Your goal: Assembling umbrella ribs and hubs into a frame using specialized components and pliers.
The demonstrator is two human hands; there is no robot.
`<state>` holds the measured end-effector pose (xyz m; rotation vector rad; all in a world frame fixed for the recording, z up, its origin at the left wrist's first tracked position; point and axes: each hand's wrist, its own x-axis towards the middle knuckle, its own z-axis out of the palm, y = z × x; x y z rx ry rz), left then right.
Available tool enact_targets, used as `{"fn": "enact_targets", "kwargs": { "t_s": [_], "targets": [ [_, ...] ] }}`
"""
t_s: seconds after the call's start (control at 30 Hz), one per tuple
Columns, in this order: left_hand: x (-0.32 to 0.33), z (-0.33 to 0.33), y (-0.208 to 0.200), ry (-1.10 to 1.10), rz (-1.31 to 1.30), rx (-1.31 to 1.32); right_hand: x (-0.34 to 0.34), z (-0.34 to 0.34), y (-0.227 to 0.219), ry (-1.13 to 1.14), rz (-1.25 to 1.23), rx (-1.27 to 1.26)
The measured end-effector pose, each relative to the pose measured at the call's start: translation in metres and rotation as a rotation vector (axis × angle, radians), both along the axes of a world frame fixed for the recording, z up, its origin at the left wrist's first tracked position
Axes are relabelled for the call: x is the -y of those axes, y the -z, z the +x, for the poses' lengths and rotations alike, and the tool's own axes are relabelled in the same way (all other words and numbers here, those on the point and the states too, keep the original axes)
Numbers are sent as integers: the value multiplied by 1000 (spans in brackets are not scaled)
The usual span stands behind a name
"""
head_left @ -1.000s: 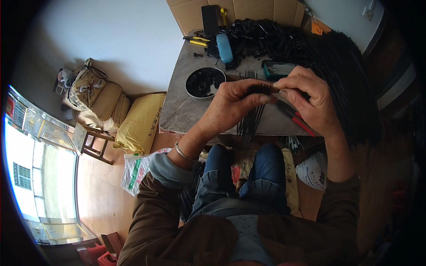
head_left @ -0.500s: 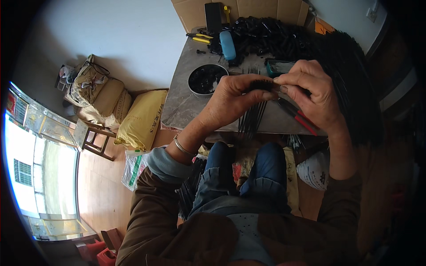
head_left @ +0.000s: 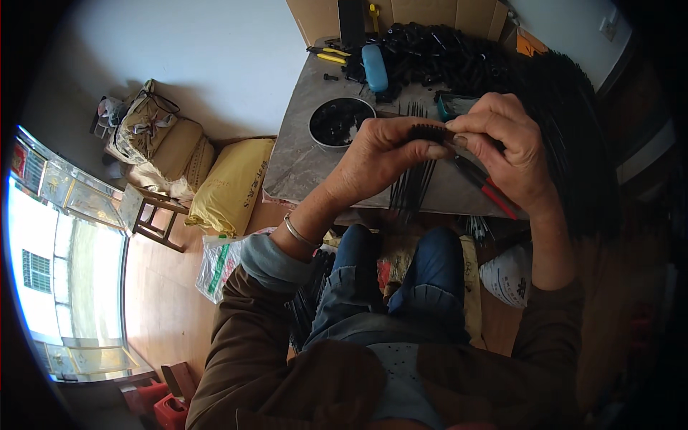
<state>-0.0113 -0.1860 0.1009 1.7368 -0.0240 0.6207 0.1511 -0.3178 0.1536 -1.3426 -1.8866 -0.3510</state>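
Ridged black piece (head_left: pixel 428 132) sits in the curl of the person's left hand (head_left: pixel 390 150), raised above the grey table (head_left: pixel 294 168), and I can see the thumb and fingers closed on it. At its three o'clock end the right hand (head_left: pixel 505 143) has thumb and forefinger close together; whether they grip that end or something tiny beside it, I cannot tell.

Taking that piece as the middle of the dial, a spread of thin black rods (head_left: pixel 411 190) lies at six, partly under the left hand. Red-handled pliers (head_left: pixel 499 200) point off between four and five. A round metal bowl (head_left: pixel 335 146) of small black bits is at nine, yellow-handled pliers (head_left: pixel 331 58) are at ten, and a blue case (head_left: pixel 374 68) is near eleven. Black parts (head_left: pixel 441 56) are heaped at twelve. A teal box (head_left: pixel 446 107) shows at one, half hidden by the right hand. Out at three stands a thick mass of long black strands (head_left: pixel 577 136).
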Motion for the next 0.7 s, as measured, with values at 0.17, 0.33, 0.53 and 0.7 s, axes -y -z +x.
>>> {"fn": "enact_targets", "kwargs": {
  "t_s": [0.17,0.33,0.53,0.7],
  "targets": [
    [-2,3,2,-6,56,25,-2,3,-4,-21,17,40],
    [-6,5,4,46,30,45,-11,4,-2,-60,36,40],
    [-7,6,5,69,63,54,-23,-1,5,-196,-87,-241],
    [-5,10,16,60,-8,5,-29,-5,4,-265,-197,-230]
  ]
}}
